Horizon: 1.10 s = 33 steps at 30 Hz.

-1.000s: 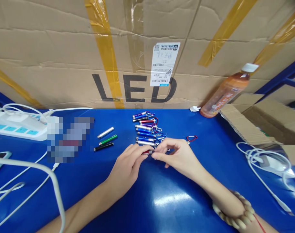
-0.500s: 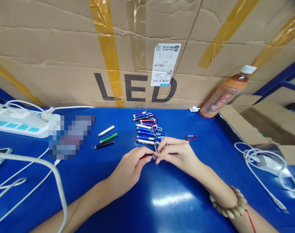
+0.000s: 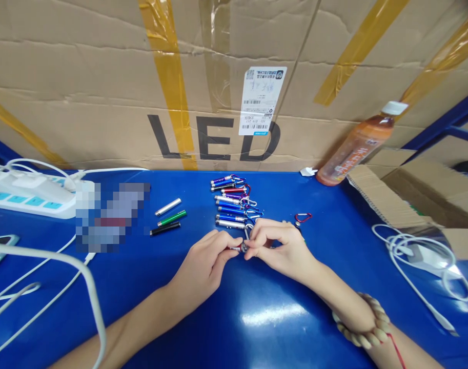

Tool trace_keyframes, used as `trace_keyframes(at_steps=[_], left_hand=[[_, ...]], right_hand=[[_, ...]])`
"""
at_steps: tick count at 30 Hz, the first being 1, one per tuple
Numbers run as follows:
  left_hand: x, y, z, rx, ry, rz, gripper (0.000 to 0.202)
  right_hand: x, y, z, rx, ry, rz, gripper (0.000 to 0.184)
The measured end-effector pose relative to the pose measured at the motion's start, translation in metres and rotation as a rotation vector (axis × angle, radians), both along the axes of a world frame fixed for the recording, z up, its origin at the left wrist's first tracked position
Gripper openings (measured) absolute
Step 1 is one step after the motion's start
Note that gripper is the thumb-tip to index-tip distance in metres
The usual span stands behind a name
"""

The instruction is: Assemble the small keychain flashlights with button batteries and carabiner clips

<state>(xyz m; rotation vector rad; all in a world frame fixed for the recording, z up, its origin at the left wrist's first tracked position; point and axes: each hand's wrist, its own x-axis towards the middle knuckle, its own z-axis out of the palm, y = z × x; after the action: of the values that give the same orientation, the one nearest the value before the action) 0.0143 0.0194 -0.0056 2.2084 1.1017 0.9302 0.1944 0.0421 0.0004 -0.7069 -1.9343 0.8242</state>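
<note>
My left hand (image 3: 208, 259) is closed around a small red penlight (image 3: 237, 248), with most of its body hidden by the fingers. At its silver end, the fingertips of my right hand (image 3: 282, 246) are pinched together. A thin silver piece (image 3: 246, 234) sticks up beside those fingertips; what exactly they grip is too small to tell. Just beyond my hands lies a column of several penlights (image 3: 230, 217) in blue, silver, red, purple and black, with carabiner clips on their right ends. A loose red carabiner (image 3: 303, 218) rests to the right.
Silver, green (image 3: 172, 218) and black pens or penlights without clips lie left of the column. A power strip (image 3: 29, 197), a blurred-out item (image 3: 114, 215) and white cables are at left. A drink bottle (image 3: 357, 146), open carton (image 3: 391, 205) and coiled cable (image 3: 422, 256) are at right.
Both hands stay nearly in place, with small shifts of the fingers at the red penlight's end. Small items behind my right hand show more now.
</note>
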Motion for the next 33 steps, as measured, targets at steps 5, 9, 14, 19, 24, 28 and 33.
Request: trace_keyframes(at_steps=[5,9,14,19,24,28,33], left_hand=[[-0.002,0.000,-0.003,0.093,-0.017,0.007,0.016],[-0.002,0.001,-0.005,0.097,-0.032,0.030,0.016],[0.004,0.000,-0.004,-0.162,-0.161,0.079,0.011],[0.004,-0.001,-0.002,-0.240,-0.188,0.047,0.014],[0.001,-0.003,-0.007,-0.083,-0.104,-0.058,0.036],[0.000,-0.006,-0.013,0.095,-0.085,-0.101,0.039],[-0.001,-0.003,-0.012,0.084,-0.025,-0.025,0.028]], right_hand=[[-0.005,-0.004,-0.003,-0.109,0.036,-0.094,0.028],[-0.008,-0.004,-0.003,-0.189,0.076,-0.128,0.027],[-0.007,0.000,-0.001,-0.310,0.101,-0.122,0.024],[-0.002,0.001,0.005,-0.531,0.093,-0.105,0.023],[0.003,0.001,0.011,-0.728,0.040,-0.038,0.027],[-0.001,-0.002,0.008,-0.703,0.028,-0.040,0.030],[-0.009,-0.007,0.002,-0.477,-0.003,-0.166,0.033]])
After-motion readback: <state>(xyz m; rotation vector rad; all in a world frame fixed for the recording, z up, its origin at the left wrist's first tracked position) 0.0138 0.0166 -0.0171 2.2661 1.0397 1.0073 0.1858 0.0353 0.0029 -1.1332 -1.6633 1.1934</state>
